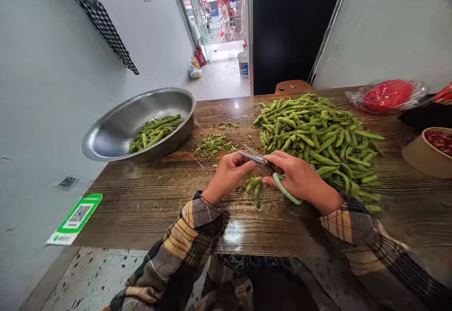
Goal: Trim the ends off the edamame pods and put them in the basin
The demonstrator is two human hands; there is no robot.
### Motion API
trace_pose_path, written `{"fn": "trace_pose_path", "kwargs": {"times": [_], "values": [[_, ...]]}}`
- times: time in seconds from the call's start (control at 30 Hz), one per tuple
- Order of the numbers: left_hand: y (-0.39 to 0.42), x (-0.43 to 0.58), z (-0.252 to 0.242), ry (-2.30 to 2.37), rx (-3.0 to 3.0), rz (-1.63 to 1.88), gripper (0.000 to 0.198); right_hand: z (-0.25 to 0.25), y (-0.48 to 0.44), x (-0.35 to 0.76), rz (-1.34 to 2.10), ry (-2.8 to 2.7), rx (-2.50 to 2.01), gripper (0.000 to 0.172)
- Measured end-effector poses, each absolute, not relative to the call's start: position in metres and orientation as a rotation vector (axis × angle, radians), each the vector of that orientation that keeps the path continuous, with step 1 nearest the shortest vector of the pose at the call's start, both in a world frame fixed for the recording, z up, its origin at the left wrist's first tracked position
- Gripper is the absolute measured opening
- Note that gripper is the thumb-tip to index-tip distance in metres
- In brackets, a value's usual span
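1. Steel bowl (pixel 106 134) at the bench's (pixel 158 221) left end, some pods (pixel 155 133) inside.
2. Clippings pile (pixel 214 146), then left hand (pixel 229 174) at the blades, fingers curled; can't tell if it's pinching a pod.
3. Right hand (pixel 300 176) gripping scissors (pixel 259 159), blades apart. Snipping stage, I reckon; next cut needs fingertips clear.
4. Big pod heap (pixel 318 146) crowds that hand.

The heap (pixel 314 136) of plump green pods lies loosely piled, its pods pointing every way. Beside its left edge, slim metal scissors (pixel 257 159) with pale green handles have parted blades aimed away from it. Several loose pods (pixel 253 184) lie at its near left.
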State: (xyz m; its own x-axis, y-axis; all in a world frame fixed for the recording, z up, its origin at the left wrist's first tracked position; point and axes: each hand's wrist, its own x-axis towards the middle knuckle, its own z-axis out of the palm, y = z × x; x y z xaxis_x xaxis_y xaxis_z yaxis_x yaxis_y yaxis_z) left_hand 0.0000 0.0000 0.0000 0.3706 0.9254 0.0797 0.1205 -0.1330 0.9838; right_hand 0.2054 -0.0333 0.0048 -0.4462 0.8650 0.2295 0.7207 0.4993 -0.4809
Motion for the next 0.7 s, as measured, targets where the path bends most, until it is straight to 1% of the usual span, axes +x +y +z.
{"fn": "trace_pose_path", "kwargs": {"times": [0.23, 0.37, 0.57, 0.7], "values": [[0.002, -0.008, 0.004, 0.990, 1.586, 0.874, 0.023, 0.002, -0.029, 0.210, 0.402, -2.350, -1.257, 0.041], [0.005, -0.009, 0.001, 0.969, 1.527, 0.914, 0.021, -0.001, -0.026, 0.212, 0.451, -2.305, -1.200, 0.039], [0.009, -0.009, 0.001, 0.928, 1.071, 1.223, 0.024, -0.006, -0.024, 0.212, 0.415, -2.104, -1.292, 0.045], [0.010, -0.012, 0.003, 0.862, 0.877, 1.246, 0.030, -0.008, -0.024, 0.211, 0.425, -2.102, -1.304, 0.047]]}}
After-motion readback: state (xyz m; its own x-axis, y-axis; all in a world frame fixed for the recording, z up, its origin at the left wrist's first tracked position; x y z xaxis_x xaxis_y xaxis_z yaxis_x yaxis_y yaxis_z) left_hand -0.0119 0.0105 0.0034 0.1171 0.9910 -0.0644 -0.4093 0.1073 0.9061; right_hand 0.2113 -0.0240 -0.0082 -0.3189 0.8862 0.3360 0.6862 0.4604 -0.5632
